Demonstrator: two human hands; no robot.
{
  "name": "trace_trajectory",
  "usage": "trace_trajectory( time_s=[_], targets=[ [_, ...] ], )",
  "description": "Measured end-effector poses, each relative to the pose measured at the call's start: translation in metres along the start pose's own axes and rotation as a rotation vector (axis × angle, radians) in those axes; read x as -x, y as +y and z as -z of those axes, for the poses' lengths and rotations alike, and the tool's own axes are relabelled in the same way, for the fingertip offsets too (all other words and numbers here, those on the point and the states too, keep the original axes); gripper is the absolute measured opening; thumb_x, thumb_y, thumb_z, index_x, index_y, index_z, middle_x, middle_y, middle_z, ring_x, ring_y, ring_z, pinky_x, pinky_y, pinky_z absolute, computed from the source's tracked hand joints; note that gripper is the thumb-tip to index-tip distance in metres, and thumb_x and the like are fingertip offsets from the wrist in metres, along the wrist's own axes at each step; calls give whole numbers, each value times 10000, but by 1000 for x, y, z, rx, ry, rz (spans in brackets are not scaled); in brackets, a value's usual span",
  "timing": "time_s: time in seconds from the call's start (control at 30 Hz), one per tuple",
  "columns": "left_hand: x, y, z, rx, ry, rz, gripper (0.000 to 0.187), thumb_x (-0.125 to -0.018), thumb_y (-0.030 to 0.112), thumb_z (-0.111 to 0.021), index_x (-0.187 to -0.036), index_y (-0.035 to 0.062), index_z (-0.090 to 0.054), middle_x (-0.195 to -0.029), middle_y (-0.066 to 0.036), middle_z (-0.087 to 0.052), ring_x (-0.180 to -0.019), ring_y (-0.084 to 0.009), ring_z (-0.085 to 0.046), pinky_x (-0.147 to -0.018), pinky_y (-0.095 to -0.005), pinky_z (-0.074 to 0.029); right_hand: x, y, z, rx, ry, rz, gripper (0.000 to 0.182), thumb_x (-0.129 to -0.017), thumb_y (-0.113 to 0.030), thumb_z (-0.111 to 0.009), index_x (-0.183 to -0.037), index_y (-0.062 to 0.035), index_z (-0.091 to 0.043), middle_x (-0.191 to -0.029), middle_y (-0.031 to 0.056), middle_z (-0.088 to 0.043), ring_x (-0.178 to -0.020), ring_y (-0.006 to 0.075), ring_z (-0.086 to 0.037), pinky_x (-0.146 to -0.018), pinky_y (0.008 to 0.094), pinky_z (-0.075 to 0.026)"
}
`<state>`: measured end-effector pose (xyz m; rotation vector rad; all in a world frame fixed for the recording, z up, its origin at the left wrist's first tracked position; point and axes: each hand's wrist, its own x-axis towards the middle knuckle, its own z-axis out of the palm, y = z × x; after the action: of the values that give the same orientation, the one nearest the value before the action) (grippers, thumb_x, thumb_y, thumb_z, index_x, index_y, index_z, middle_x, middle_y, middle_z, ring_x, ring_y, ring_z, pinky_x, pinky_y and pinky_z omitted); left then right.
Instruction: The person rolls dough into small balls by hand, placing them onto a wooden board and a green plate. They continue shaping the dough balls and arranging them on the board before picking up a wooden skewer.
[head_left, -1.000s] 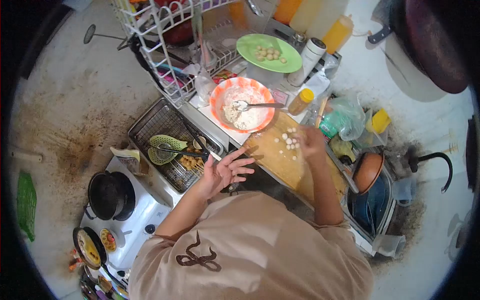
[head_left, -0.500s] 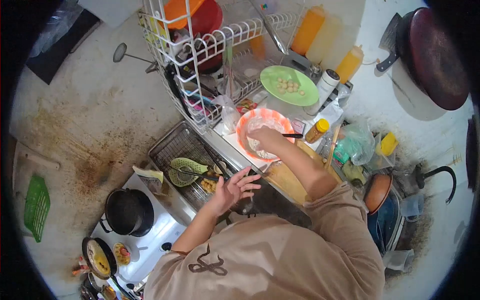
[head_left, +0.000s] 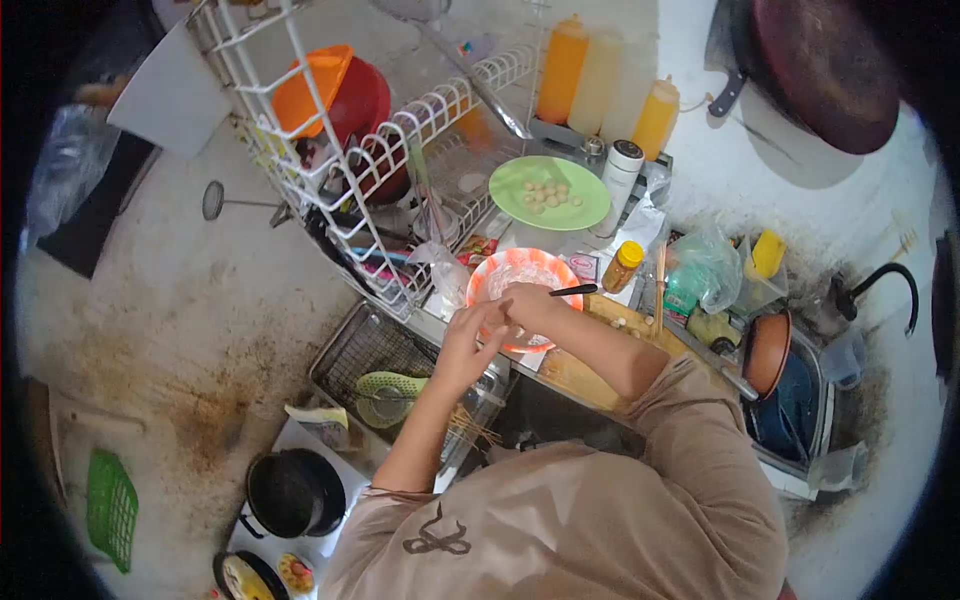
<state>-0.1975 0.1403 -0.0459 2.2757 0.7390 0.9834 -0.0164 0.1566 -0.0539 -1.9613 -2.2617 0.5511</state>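
An orange-and-white bowl (head_left: 477, 283) with white powder or dough in it stands on the counter. Over its near left rim is my left hand (head_left: 466, 340), fingers bent toward the other hand. My right hand (head_left: 530, 307) reaches into the bowl, its fingertips hidden, so what it holds cannot be made out. The two hands meet or nearly meet. A black handle (head_left: 574, 290) sticks out at the bowl's right side. Behind the bowl, small pale balls (head_left: 546, 194) lie on a green plate (head_left: 590, 205).
A white wire rack (head_left: 400, 130) rises at the left. Beside the bowl are a yellow-capped jar (head_left: 624, 265) and a wooden board (head_left: 570, 372). A knife (head_left: 722, 368) lies near the sink (head_left: 825, 400). Pots sit on the stove (head_left: 290, 436) at lower left.
My left hand has moved up and right from in front of the counter to the bowl, beside my right hand. The camera view has shifted.
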Motion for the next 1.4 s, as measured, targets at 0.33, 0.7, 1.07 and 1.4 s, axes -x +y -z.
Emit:
trace_trajectory(
  time_s=[0.33, 0.7, 1.07, 1.4],
  targets=[
    [-35, -8, -31, -267, 81, -20, 511, -601, 201, -743, -1067, 63, -584, -1033, -114, -603, -1054, -297, -475, -865, -496, -302, 11, 23, 25, -202, 214, 29, 138, -722, -166, -632, -766, -35, -626, -735, 143, -609, -687, 267, -597, -626, 377, -458],
    [-43, -3, -21, -458, 94, -117, 250, -629, 153, -708, -867, 97, -657, -834, -42, -650, -941, -216, -526, -799, -482, -264, 22, 42, -4, -791, 653, -46, 217, -750, -183, -667, -695, 5, -574, -564, 86, -531, -480, 116, -452, -481, 312, -378],
    [-34, -11, -27, -435, 168, -106, 277, -655, 185, -687, -927, 159, -643, -900, 28, -637, -971, -193, -486, -822, -509, -229, 57, 24, 33, -1021, 439, -150, 199, -848, -91, -534, -1015, 0, -589, -761, 55, -602, -637, 100, -562, -583, 248, -481],
    [-35, -12, -31, -477, 80, -42, 366, -667, 244, -678, -1020, 156, -632, -967, 0, -633, -1060, -220, -454, -825, -529, -234, 48, 27, 23, -908, 279, -44, 174, -815, -106, -605, -953, -1, -623, -704, 57, -595, -564, 97, -568, -515, 239, -463]
  ],
)
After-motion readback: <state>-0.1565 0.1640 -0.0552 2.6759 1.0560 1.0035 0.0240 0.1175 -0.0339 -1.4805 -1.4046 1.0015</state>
